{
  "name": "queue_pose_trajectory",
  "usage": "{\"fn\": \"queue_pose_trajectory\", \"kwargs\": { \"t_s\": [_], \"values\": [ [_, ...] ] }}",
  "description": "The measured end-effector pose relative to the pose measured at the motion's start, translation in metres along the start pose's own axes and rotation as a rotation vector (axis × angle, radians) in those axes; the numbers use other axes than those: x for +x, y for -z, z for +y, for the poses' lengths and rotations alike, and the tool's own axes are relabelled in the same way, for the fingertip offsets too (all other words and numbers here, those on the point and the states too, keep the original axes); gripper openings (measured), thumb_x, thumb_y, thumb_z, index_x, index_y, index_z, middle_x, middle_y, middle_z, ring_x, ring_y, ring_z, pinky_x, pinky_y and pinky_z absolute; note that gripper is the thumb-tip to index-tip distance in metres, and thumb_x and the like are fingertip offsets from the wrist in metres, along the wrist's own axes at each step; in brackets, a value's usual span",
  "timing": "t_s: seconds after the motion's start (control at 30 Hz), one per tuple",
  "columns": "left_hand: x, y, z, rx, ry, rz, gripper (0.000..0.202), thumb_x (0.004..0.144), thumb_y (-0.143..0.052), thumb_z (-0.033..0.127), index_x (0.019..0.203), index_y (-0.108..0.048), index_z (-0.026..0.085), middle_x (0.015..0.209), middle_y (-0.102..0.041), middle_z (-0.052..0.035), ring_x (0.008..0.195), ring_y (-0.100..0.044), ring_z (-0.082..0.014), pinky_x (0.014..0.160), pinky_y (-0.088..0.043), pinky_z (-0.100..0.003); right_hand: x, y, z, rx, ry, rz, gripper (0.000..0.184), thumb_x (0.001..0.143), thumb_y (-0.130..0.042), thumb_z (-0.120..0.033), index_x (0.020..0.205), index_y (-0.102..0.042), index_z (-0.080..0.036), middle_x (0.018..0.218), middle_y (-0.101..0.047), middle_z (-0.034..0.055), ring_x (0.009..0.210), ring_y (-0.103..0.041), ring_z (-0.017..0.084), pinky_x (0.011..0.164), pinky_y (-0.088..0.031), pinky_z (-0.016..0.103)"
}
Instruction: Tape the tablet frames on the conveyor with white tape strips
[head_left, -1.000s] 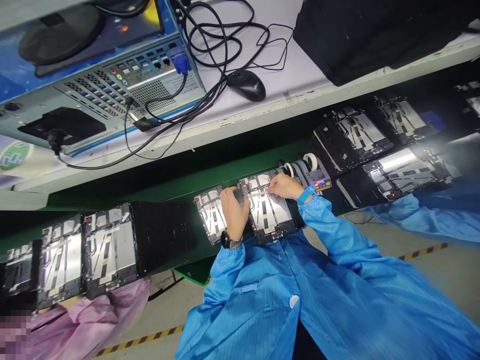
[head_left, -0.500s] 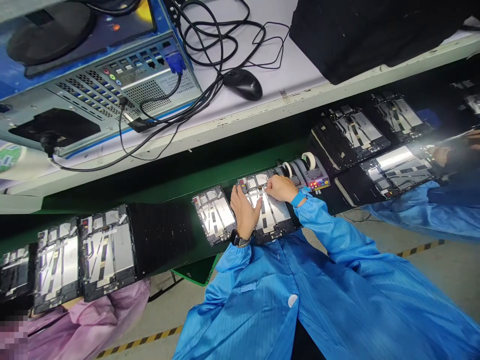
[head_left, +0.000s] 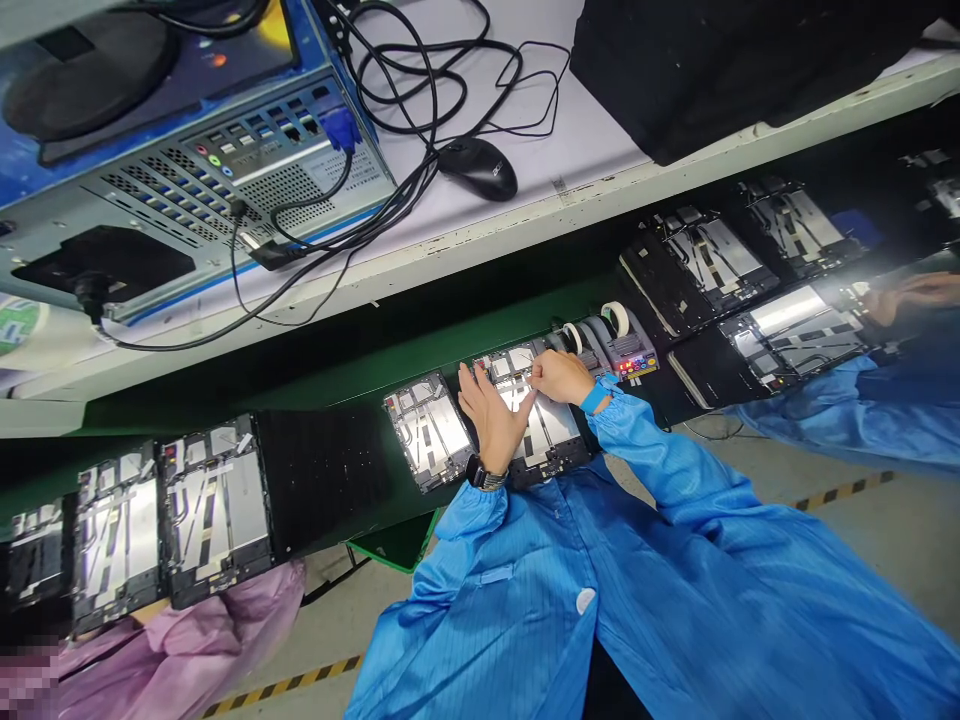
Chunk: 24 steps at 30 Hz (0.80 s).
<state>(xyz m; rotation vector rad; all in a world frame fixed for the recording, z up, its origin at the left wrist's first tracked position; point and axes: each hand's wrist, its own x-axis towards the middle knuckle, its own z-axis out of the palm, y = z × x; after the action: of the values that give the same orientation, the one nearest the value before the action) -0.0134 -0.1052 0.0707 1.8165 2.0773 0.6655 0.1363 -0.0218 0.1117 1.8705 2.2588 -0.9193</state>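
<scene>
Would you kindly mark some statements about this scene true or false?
1. The right hand is at an opened device. True.
2. A watch is on the wrist of the left hand. True.
3. The mouse lies on the green bench. False: the mouse lies on the white shelf.
4. The tape dispenser stands left of both hands. False: the tape dispenser stands beside the right hand.
5. The wearer's sleeves are pink. False: the sleeves are blue.

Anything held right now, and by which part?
The right grip is at the opened device; whether it pinches anything can't be told. The left grip is open, nothing visibly held.
</scene>
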Motion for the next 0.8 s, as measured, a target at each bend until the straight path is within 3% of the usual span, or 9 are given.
{"fn": "queue_pose_trajectory", "kwargs": {
  "t_s": [0.17,0.8],
  "values": [
    [0.0054,0.0007,0.0104,0.021,-0.014,-0.037,0.099,0.091,-0.061,0.055,0.163,-0.011,0.009,0.17,-0.01,-0.03,0.161,-0.008,-0.0408,0.124,-0.018,-0.067,-0.0004,0.002,0.0002,0.027,0.0,-0.017,0.018,0.093,-0.064,-0.031,0.081,-0.074,-0.021,0.088,-0.078,0.0065,0.092,-0.071,0.022,0.077,-0.043,0.029],
    [0.0081,-0.0013,0.0064,0.033,0.015,-0.068,0.096,0.093,-0.058,0.059,0.163,-0.014,0.01,0.17,-0.013,-0.0306,0.159,-0.014,-0.0419,0.121,-0.023,-0.065,-0.0001,0.0012,0.0008,0.022,0.004,-0.015,0.018,0.094,-0.063,-0.032,0.083,-0.072,-0.021,0.088,-0.077,0.0062,0.091,-0.069,0.022,0.079,-0.042,0.03]
  ]
}}
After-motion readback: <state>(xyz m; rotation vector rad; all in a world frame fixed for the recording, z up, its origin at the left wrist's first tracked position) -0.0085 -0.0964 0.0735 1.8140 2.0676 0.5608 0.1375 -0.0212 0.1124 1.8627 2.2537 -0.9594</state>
